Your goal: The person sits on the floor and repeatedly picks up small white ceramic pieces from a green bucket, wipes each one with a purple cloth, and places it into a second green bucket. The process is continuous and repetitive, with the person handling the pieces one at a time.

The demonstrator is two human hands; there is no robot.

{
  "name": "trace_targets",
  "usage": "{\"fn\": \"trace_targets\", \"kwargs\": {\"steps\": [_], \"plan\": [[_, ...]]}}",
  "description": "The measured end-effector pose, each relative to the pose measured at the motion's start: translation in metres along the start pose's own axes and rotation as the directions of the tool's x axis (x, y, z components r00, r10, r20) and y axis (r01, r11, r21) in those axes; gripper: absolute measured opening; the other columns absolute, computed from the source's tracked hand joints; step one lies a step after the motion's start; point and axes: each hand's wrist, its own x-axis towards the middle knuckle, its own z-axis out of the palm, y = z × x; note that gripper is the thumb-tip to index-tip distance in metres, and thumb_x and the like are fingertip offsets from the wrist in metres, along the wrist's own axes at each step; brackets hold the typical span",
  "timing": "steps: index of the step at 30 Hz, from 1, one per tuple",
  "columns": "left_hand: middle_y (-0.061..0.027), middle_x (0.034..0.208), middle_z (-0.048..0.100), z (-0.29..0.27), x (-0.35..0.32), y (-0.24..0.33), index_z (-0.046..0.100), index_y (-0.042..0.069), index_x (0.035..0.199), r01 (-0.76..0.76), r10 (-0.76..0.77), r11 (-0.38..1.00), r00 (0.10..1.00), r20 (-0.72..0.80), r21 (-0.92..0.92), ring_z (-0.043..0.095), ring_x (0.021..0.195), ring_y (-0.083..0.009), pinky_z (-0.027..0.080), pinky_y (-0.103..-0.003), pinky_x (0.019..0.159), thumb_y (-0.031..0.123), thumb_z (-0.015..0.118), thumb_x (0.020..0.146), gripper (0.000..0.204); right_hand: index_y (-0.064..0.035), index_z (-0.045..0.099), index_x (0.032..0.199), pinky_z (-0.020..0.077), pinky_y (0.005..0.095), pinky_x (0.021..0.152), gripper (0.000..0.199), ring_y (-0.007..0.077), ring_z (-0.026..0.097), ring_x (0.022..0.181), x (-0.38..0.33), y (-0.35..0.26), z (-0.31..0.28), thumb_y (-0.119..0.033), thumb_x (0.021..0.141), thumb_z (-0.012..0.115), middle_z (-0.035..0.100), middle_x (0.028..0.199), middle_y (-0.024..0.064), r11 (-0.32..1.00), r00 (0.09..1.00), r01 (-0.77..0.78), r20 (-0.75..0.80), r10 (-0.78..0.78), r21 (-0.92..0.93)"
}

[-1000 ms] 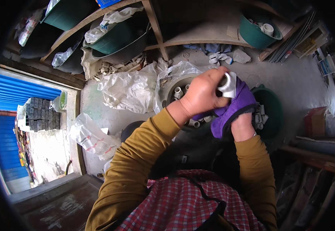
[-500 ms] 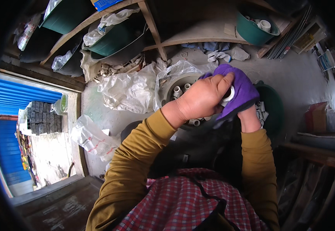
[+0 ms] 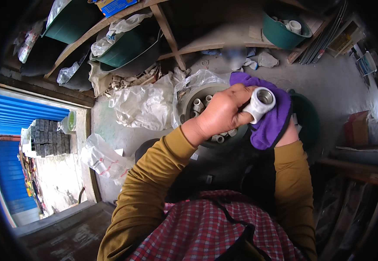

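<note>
My left hand (image 3: 223,108) grips a white plastic pipe fitting (image 3: 260,105) between thumb and fingers. Its round mouth, with a metal thread inside, faces up toward me. Against the fitting's right side lies a purple cloth (image 3: 280,100), draped over my right hand (image 3: 288,134). The cloth hides most of that hand's fingers, but it is bunched in their grasp. Below my hands stands a plastic-lined bucket (image 3: 184,104) with several white fittings (image 3: 198,104) in it. Right of the cloth, partly covered by it, is a dark green tub (image 3: 309,124) with white pieces inside.
Crumpled clear plastic bags (image 3: 141,104) lie on the floor to the left. Wooden shelving (image 3: 167,28) at the back carries green basins (image 3: 126,52), and another green basin (image 3: 284,35) with fittings stands at the back right. A doorway opens at the left toward stacked grey blocks (image 3: 48,135).
The fitting has come out from the folds of the purple cloth, and its threaded mouth now shows. The cloth and my right hand have shifted to the right and slightly down.
</note>
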Motion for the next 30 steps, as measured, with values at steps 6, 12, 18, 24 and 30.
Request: {"fn": "trace_targets", "kwargs": {"steps": [6,12,18,24,30], "plan": [[-0.0011,0.079,0.061,-0.014,0.005,0.009,0.057,0.0,0.106,0.551,-0.526,0.793,0.835,0.164,-0.26,0.053,0.063,-0.0093,0.045,-0.027,0.058,0.009,0.058,0.078,0.029,-0.0037,0.056,0.097,0.0448,0.0356,0.072,0.034,0.0311,0.057,0.081,0.004,0.011,0.0,-0.017,0.067,0.064,0.059,0.087,0.0146,0.931,0.992,-0.052,-0.126,0.006,-0.363],[-0.0106,0.071,0.057,0.0,0.001,0.003,0.051,-0.002,0.107,0.08,-0.054,0.737,0.997,-0.059,0.671,0.059,0.061,-0.0246,0.048,-0.03,0.052,0.008,0.062,0.063,0.046,-0.0022,0.052,0.101,0.0383,0.0404,0.084,0.039,0.0339,0.05,0.092,0.006,0.008,0.015,-0.019,0.067,0.061,0.054,0.095,0.0163,0.625,0.942,0.181,-0.049,-0.332,-0.759],[-0.0085,0.069,0.055,0.001,-0.003,0.002,0.057,0.003,0.1,0.038,-0.037,0.777,0.999,-0.015,0.629,0.058,0.06,-0.0246,0.048,-0.031,0.053,0.009,0.064,0.062,0.039,-0.0024,0.052,0.108,0.0365,0.038,0.093,0.043,0.0322,0.048,0.105,-0.005,0.028,0.01,-0.022,0.07,0.061,0.053,0.107,0.0176,0.761,0.959,0.203,-0.03,-0.281,-0.616],[-0.0155,0.07,0.061,-0.028,0.011,0.014,0.062,0.0,0.09,0.602,-0.587,0.798,0.788,0.184,-0.035,0.059,0.058,-0.0272,0.048,-0.03,0.054,0.002,0.065,0.061,0.029,-0.0058,0.056,0.103,0.0403,0.0383,0.085,0.04,0.0314,0.052,0.097,0.0,-0.01,0.009,-0.023,0.067,0.064,0.055,0.099,0.0146,0.724,0.973,0.222,0.107,-0.202,-0.653],[-0.0131,0.069,0.061,-0.019,-0.001,-0.003,0.061,0.001,0.08,0.145,-0.206,0.898,0.973,0.105,0.415,0.06,0.061,-0.0259,0.049,-0.034,0.055,0.009,0.059,0.063,0.018,-0.0059,0.057,0.085,0.0421,0.0398,0.072,0.031,0.0332,0.053,0.083,0.015,-0.013,0.018,-0.024,0.062,0.064,0.056,0.085,0.0143,0.76,0.972,0.218,0.209,-0.11,-0.612]]}}
